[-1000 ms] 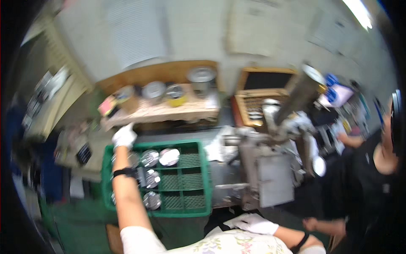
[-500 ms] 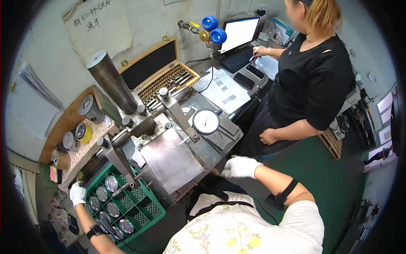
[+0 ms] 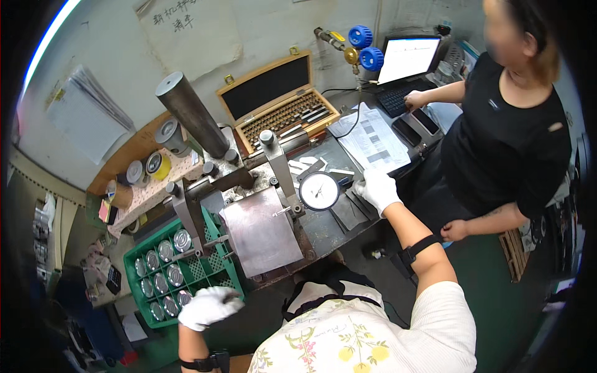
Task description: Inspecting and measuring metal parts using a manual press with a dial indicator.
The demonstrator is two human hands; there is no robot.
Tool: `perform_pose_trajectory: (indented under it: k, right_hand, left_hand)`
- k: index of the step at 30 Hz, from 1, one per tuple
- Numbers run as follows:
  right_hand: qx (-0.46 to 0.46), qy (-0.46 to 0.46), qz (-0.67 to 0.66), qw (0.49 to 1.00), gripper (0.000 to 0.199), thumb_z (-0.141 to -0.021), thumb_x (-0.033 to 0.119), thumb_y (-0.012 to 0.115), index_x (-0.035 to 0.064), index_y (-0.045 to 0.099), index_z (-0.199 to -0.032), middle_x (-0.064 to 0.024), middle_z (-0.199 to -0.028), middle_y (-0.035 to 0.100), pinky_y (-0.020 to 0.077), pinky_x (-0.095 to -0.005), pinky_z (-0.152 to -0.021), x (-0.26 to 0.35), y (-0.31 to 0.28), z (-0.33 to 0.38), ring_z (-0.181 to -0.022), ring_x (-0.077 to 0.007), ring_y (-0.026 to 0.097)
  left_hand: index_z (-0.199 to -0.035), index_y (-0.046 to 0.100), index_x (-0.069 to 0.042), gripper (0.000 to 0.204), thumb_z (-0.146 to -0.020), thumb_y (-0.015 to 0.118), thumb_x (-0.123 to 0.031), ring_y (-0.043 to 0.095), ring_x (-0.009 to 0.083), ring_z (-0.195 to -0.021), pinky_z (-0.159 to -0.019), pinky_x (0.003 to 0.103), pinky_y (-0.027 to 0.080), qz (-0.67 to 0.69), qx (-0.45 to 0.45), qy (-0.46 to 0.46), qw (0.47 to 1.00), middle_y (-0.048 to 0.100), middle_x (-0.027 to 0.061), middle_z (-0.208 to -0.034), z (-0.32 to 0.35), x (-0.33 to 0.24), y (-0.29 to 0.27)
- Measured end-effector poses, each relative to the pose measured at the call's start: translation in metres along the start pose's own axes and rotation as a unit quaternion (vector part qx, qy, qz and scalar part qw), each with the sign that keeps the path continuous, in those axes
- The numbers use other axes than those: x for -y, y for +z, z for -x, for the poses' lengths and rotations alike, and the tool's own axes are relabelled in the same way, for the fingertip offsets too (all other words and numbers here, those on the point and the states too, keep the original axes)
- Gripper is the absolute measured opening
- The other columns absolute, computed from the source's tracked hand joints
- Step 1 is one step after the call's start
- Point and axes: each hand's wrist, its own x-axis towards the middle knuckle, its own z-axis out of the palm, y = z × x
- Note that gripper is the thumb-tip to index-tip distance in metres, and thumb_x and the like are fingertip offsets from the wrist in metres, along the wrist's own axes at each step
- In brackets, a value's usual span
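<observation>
My right hand, in a white glove, is beside the round white-faced dial gauge. Its fingers curl at the gauge's right side, over dark flat plates; what they hold, if anything, is hidden. The white-gloved left hand hovers by the near right part of a green compartmented crate, its fingers smeared by motion. Several round silvery metal parts sit in the crate's cells. Between my hands stands a metal fixture with a square steel plate, a thick upright column and clamp arms.
Behind the fixture lies an open wooden case of small metal blocks. Printed sheets, phones, a keyboard and a monitor are at the back right. A person in black stands close on my right.
My right hand has moved up to the gauge. The left hand has moved rightward from the crate's far left side to its near right. The co-worker's hand has shifted to the keyboard.
</observation>
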Motion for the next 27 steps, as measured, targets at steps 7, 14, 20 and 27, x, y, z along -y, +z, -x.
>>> perform_pose_trajectory:
  k: [7, 14, 20, 27]
  right_hand:
    - [0.152, 0.05, 0.114, 0.98, 0.082, -0.071, 0.062, 0.082, 0.0003, 0.064, -0.122, -0.0181, -0.118, 0.067, 0.0564, -0.0413, -0.09, -0.01, 0.02, 0.009, -0.109, -0.0319, 0.069]
    - [0.124, 0.052, -0.002, 0.991, 0.111, -0.077, 0.062, 0.077, -0.0072, 0.031, -0.15, -0.0246, -0.127, 0.06, 0.0535, -0.0458, -0.094, -0.024, 0.042, 0.024, -0.113, -0.0369, 0.065]
    - [0.106, 0.029, 0.01, 0.994, 0.104, -0.084, 0.061, 0.071, -0.0084, 0.031, -0.149, -0.0256, -0.122, 0.062, 0.0539, -0.0483, -0.091, -0.038, 0.057, 0.025, -0.11, -0.0375, 0.066]
    - [0.124, 0.037, -0.046, 0.99, 0.1, -0.079, 0.05, 0.081, 0.0008, 0.032, -0.151, -0.0264, -0.128, 0.058, 0.05, -0.0485, -0.099, -0.058, 0.065, 0.014, -0.119, -0.0393, 0.06]
  left_hand:
    - [-0.109, 0.075, -0.011, 0.046, -0.091, 0.066, -0.051, 0.072, 0.0346, -0.075, -0.069, 0.04, 0.059, -0.073, -0.036, 0.161, 0.984, 0.074, 0.0158, -0.087, -0.016, -0.062, 0.04]
    - [-0.111, 0.075, -0.009, 0.047, -0.09, 0.068, -0.051, 0.071, 0.0305, -0.068, -0.063, 0.038, 0.057, 0.0, -0.023, 0.161, 0.987, 0.071, 0.0144, -0.076, -0.025, -0.099, 0.032]
    - [-0.111, 0.074, -0.008, 0.048, -0.091, 0.066, -0.051, 0.073, 0.0314, -0.077, -0.07, 0.038, 0.059, 0.014, -0.012, 0.181, 0.983, 0.074, 0.0151, -0.088, -0.034, -0.111, 0.034]
    - [-0.109, 0.074, -0.007, 0.047, -0.091, 0.066, -0.05, 0.073, 0.0317, -0.077, -0.07, 0.038, 0.059, -0.001, -0.04, 0.184, 0.982, 0.075, 0.0141, -0.089, -0.032, -0.116, 0.034]
